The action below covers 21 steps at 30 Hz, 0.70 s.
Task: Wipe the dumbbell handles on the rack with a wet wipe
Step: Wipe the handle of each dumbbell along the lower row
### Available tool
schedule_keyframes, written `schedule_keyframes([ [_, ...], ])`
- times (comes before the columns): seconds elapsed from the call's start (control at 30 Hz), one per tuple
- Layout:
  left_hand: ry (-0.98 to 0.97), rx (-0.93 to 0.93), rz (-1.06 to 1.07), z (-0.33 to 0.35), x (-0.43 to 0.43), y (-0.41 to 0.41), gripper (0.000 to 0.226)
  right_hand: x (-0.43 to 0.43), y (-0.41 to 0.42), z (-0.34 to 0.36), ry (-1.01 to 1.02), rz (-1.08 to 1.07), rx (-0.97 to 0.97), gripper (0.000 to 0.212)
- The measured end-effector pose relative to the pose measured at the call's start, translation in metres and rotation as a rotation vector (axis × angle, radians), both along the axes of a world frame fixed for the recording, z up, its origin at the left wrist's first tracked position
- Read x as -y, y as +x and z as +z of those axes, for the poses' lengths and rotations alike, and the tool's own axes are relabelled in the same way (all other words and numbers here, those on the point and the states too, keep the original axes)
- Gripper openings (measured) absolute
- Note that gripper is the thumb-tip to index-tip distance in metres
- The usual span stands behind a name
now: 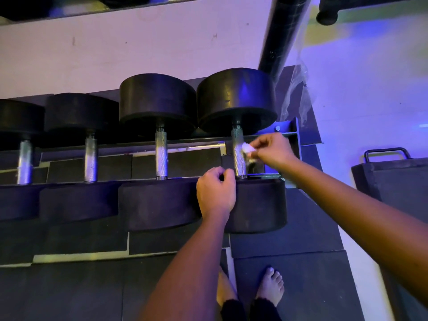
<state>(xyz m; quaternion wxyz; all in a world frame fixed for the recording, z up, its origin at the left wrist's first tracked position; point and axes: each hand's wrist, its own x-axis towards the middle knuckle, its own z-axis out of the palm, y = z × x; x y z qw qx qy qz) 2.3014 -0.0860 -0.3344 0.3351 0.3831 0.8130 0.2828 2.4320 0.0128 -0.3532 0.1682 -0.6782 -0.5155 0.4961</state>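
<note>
Right hand [271,150] pinches wipe [247,149] against right side of handle [237,139], rightmost dumbbell [236,98], rack's [293,133] right end. Handle runs front-to-back. Left hand [216,193] grips dumbbell's near head.

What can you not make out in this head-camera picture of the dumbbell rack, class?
Head view, all:
1. Whether the left hand grips the near dumbbell head: its back hides the contact.
2. Most of the wet wipe: the right hand covers it.
3. The leftmost dumbbell: cut by the left edge.
</note>
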Motion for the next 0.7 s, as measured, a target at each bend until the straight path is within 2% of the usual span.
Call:
schedule_keyframes([
  [0.07, -0.001, 0.005, 0.003, 0.001, 0.000, 0.001, 0.028, -0.010, -0.013, 0.011, 0.204, -0.042, 0.047, 0.005],
  [0.17, 0.004, 0.010, 0.008, 0.002, 0.001, 0.001, 0.029, -0.016, -0.034, 0.022, 0.325, 0.056, 0.152, 0.016],
  [0.33, 0.012, 0.018, 0.004, 0.004, 0.002, 0.001, 0.032, -0.003, -0.048, 0.021, 0.249, 0.259, 0.377, 0.012],
  [0.43, 0.015, 0.020, 0.005, 0.003, 0.002, 0.002, 0.033, 0.008, -0.041, 0.022, 0.128, 0.405, 0.399, 0.017],
  [0.53, 0.020, 0.022, 0.000, 0.002, 0.002, 0.000, 0.031, 0.014, -0.037, 0.020, 0.011, 0.533, 0.392, 0.009],
  [0.63, 0.027, 0.013, 0.005, 0.000, 0.003, -0.001, 0.032, 0.004, -0.034, 0.027, -0.012, 0.435, 0.265, 0.008],
  [0.7, 0.029, 0.015, 0.010, 0.000, 0.002, -0.001, 0.032, -0.012, -0.036, 0.032, 0.132, 0.322, 0.256, 0.010],
])
